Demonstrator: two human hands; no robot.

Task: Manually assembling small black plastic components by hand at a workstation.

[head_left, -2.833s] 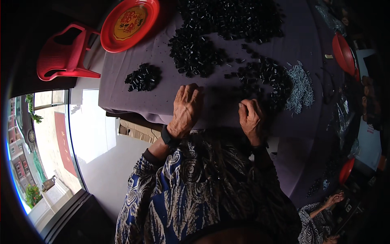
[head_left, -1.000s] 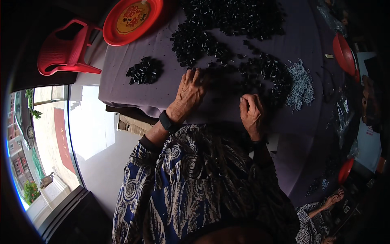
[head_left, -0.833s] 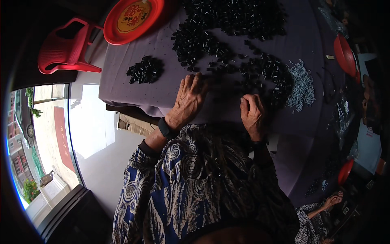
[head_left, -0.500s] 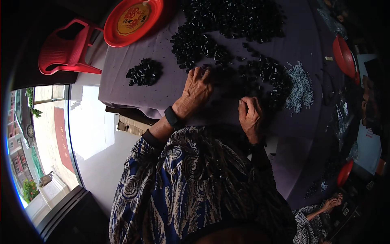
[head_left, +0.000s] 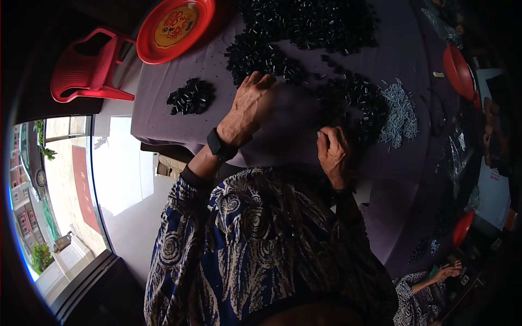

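Left hand (head_left: 247, 108): flat, fingers spread, holding nothing; fingertips touch the heap of small black parts (head_left: 261, 57) just beyond it
Right hand (head_left: 333, 152): curled; contents cannot be told; black parts just beyond
Surface: purple tablecloth (head_left: 293, 114)

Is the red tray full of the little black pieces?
No, the red tray holds none; the black pieces lie heaped on the purple cloth.

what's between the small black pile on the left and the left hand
In the head view, only bare purple tablecloth lies between the small pile of black pieces and the left hand; nothing else sits on that stretch.
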